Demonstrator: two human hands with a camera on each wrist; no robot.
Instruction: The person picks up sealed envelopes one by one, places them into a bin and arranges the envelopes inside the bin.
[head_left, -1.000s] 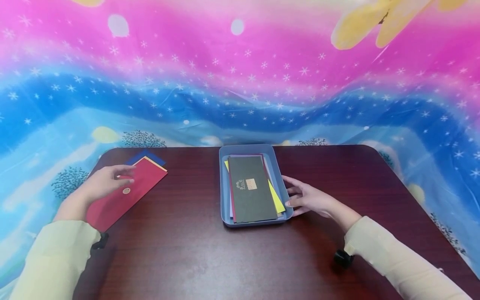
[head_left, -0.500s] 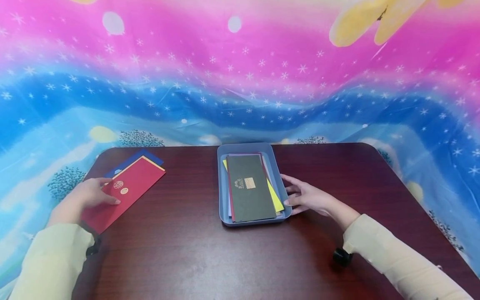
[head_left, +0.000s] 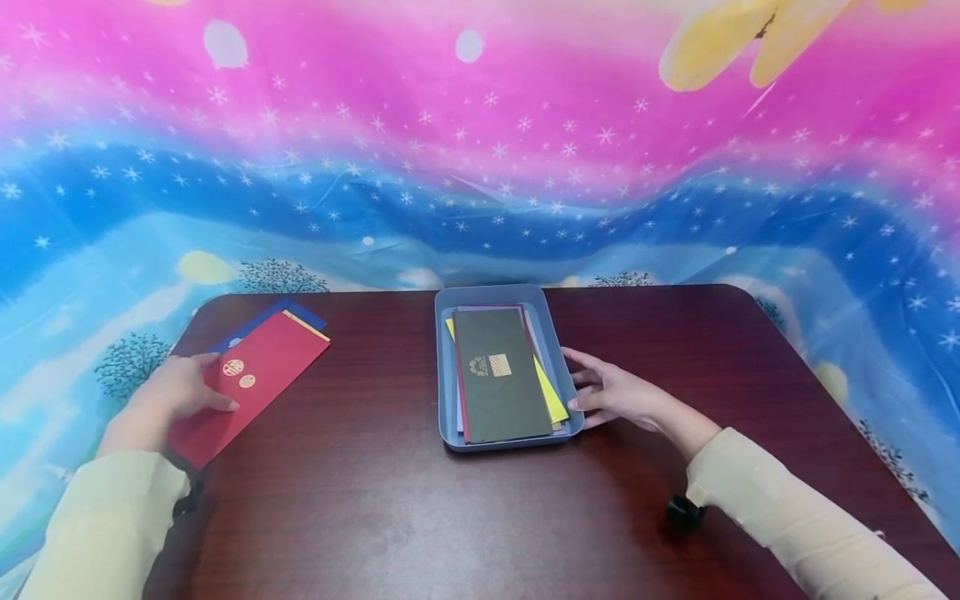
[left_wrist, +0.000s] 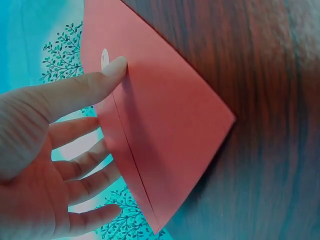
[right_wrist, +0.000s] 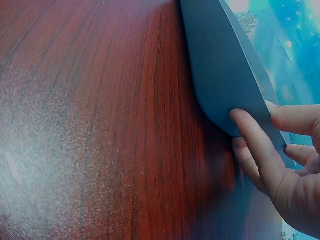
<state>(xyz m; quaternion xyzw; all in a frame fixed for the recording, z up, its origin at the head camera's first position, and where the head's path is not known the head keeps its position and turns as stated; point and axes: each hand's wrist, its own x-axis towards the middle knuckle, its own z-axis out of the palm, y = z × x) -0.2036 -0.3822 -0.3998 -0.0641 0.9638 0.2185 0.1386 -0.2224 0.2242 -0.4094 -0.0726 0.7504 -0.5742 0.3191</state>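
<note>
At the table's left, my left hand (head_left: 176,392) pinches the near left part of a red envelope (head_left: 277,362) with gold emblems. In the left wrist view the thumb (left_wrist: 107,75) lies on the red face, and the other fingers reach behind its edge. A yellow edge (head_left: 306,325) and a blue envelope (head_left: 262,320) show beneath it. My right hand (head_left: 611,396) touches the right wall of a grey-blue tray (head_left: 442,375), its fingers spread along the outside near the front corner. A dark green envelope (head_left: 498,412) tops the stack inside.
Under the dark green envelope, a yellow one (head_left: 553,400) sticks out, with red and purple edges beside it. The tray stands at the far middle of a dark red-brown wooden table (head_left: 360,517). A pink and blue snowflake cloth (head_left: 420,167) hangs behind the table.
My left hand has come down and toward me onto the red envelope, uncovering its second emblem and more of the blue envelope. The right hand and tray keep their places.
</note>
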